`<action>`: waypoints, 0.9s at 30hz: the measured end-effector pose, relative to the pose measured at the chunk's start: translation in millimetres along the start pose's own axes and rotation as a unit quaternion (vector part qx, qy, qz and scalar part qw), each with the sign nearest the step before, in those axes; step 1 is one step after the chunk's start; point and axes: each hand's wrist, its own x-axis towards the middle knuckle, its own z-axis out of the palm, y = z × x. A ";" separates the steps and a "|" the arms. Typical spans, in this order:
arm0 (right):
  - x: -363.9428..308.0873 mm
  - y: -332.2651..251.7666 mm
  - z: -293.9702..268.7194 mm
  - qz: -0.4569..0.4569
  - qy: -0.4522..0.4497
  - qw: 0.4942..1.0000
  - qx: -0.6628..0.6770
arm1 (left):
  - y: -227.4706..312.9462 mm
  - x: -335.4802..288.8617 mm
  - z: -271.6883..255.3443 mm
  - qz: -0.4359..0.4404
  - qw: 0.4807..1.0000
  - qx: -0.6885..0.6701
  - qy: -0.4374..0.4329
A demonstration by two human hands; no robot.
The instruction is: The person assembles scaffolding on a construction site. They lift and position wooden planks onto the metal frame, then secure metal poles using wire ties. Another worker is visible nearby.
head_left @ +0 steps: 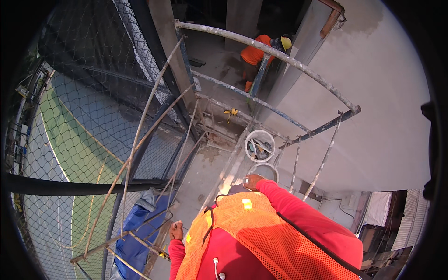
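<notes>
My right hand (253, 181) is in front of my body, with its fingers curled. A small pale spot shows at its fingertips, too small to name. Just beyond it stands a round bucket (276, 172), partly hidden by my arm. Past that, a white bucket (260, 145) holds several hand tools. My left hand (176, 231) is low at my left side, fingers bent in, close to the scaffold's metal frame (154, 234). What it holds, if anything, cannot be made out. Both arms have red sleeves, and an orange mesh vest covers my torso.
Spattered scaffold rails (280, 53) and thin braces (154, 93) surround the platform. Black netting (79, 130) hangs at left above a green and blue court. A co-worker (256, 50) bends down below, beyond the rails. A plastered wall (368, 107) rises at right. A blue tarp (140, 233) lies lower left.
</notes>
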 end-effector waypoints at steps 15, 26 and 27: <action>-6.5 29.6 9.9 0.075 -0.015 0.996 -0.040 | -70.9 -9.8 -1.9 -0.016 1.000 0.010 -0.015; 5.7 2.7 26.4 0.026 -0.018 0.999 -0.016 | -50.3 -14.4 -4.1 0.085 0.996 -0.030 -0.011; 5.0 -3.1 25.0 0.024 -0.007 0.999 -0.020 | -37.0 -14.7 -1.9 0.035 0.999 -0.026 -0.006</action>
